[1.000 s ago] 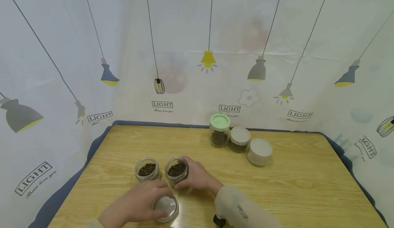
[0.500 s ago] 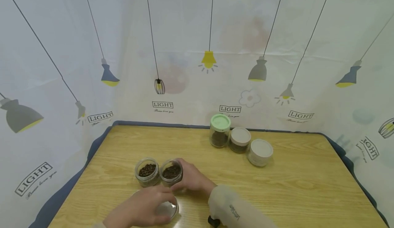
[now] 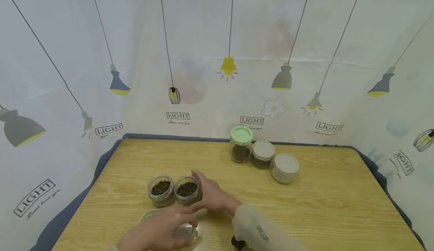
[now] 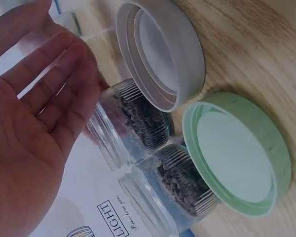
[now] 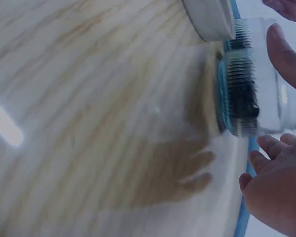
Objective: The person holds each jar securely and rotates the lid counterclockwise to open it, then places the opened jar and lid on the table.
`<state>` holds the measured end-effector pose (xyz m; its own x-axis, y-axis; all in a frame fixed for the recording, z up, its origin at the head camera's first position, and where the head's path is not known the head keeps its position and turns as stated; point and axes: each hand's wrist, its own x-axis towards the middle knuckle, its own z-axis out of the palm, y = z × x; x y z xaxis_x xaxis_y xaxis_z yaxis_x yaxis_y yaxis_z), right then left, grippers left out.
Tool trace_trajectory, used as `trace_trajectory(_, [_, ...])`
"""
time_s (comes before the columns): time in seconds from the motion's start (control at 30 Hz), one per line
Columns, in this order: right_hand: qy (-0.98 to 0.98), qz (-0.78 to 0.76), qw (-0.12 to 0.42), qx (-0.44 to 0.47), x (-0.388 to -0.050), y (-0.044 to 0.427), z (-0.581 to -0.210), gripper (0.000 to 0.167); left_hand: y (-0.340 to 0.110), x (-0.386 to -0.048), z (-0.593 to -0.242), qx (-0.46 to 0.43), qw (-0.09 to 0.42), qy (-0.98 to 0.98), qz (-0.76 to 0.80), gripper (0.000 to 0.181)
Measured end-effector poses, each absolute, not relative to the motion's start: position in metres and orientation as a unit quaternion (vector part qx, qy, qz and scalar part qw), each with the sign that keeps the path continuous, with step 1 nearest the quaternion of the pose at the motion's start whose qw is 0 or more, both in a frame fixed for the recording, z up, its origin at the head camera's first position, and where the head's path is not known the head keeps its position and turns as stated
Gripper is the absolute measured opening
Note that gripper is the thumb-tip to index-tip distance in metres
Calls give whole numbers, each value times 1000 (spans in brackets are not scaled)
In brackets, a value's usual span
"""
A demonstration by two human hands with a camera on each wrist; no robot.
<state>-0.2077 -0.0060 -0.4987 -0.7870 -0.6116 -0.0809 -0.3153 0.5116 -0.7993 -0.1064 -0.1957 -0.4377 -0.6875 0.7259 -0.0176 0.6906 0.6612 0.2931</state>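
Note:
Two uncapped glass jars of dark brown beans stand side by side, the left jar [image 3: 161, 190] and the right jar [image 3: 187, 191]. My right hand [image 3: 214, 194] is at the right jar's right side, fingers and thumb spread around it; in the right wrist view that hand [image 5: 281, 182] shows a gap between fingertips and glass. Over two lids hangs my left hand [image 3: 157, 226], relaxed and holding nothing. Beneath it in the left wrist view are a white-rimmed lid [image 4: 191, 59] and a green lid [image 4: 237, 153]; the hand [image 4: 29, 133] hides much of them in the head view.
At the back of the wooden table [image 3: 325, 190] stand a taller jar with a green lid [image 3: 241, 135] and two low jars with whitish lids, one [image 3: 263, 150] beside the other [image 3: 285, 163]. Behind them hangs a cloth [image 3: 210, 25] printed with lamps.
The right jar has moved left with my right hand, up against the left jar; the fingers of that hand have since spread. My left hand has shifted slightly right over the lids.

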Motion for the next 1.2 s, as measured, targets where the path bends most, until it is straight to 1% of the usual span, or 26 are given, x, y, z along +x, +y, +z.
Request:
trace_trajectory(0.13, [842, -432, 190, -264, -206, 12, -489, 115, -191, -107, -436, 392, 72, 907, 137, 29])
trace_trajectory(0.27, [833, -453, 187, -257, -206, 33, -483, 105, -185, -110, -437, 392, 75, 907, 132, 31])
trace_trajectory(0.4, [827, -477, 161, -250, -206, 57, -478, 97, -176, -113, -437, 402, 75, 903, 129, 34])
trace_trajectory(0.63, [846, -465, 111, -237, -200, 101, -478, 91, -150, -116, -436, 429, 58, 892, 129, 38])
trace_trajectory(0.9, [863, -446, 102, -215, -187, 149, -482, 83, -115, -126, -441, 484, 38, 864, 135, 37])
trace_trajectory(1.03, [872, -434, 100, -203, -185, 169, -483, 78, -100, -134, -445, 476, 50, 867, 139, 41])
trace_trajectory(1.2, [867, -441, 105, -207, -182, 193, -484, 73, -81, -145, -450, 428, 61, 895, 112, 46])
